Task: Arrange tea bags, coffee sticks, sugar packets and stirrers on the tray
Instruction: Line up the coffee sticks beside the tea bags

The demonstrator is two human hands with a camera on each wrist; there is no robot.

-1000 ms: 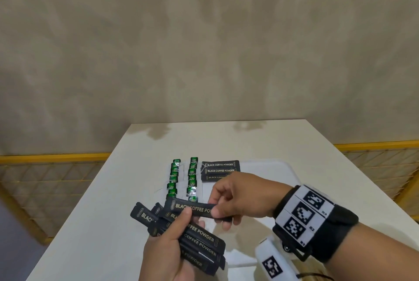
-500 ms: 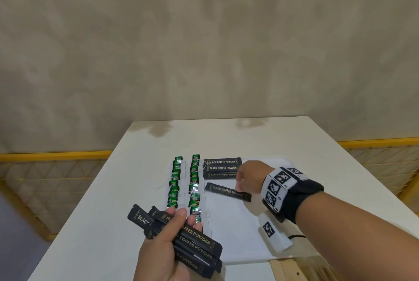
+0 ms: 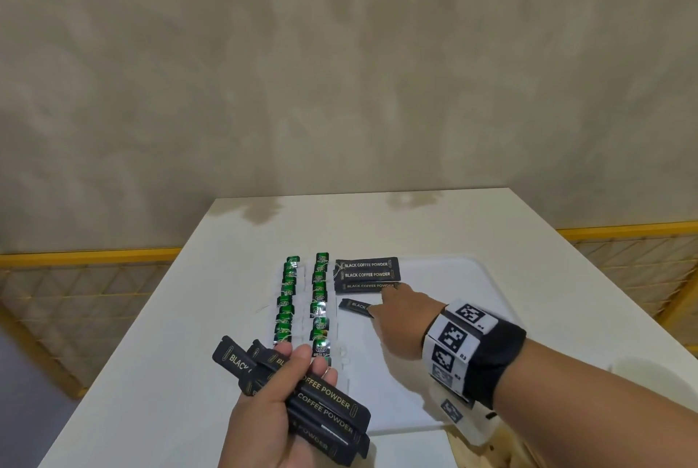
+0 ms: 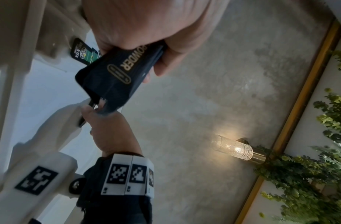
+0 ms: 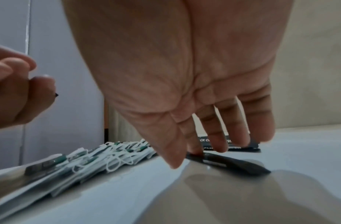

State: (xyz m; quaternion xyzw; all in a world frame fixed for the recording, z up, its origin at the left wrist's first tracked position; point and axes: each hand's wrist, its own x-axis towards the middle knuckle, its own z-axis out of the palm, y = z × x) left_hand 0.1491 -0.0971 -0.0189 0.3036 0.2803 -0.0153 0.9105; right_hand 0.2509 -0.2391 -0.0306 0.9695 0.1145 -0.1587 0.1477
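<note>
A white tray (image 3: 459,320) lies on the white table. Two rows of green tea bags (image 3: 304,303) fill its left side, also seen low in the right wrist view (image 5: 108,156). Three black coffee sticks (image 3: 366,275) lie side by side at the back. Just in front of them a fourth coffee stick (image 3: 354,306) lies flat and slightly askew. My right hand (image 3: 378,307) touches it with straight fingers (image 5: 194,149), the stick (image 5: 234,164) resting on the tray. My left hand (image 3: 291,388) grips a fanned bundle of coffee sticks (image 3: 326,405) near the front, above the table.
Yellow-framed mesh railings (image 3: 75,301) flank the table on both sides. A pale wooden piece (image 3: 487,447) shows at the tray's front right corner. The tray's right half is bare white. A lit wall lamp (image 4: 234,148) and green plants (image 4: 309,174) appear in the left wrist view.
My right hand drew one coffee stick from the left hand's bundle, carried it forward and laid it on the tray below the three sticks. My left hand kept the bundle nearly still.
</note>
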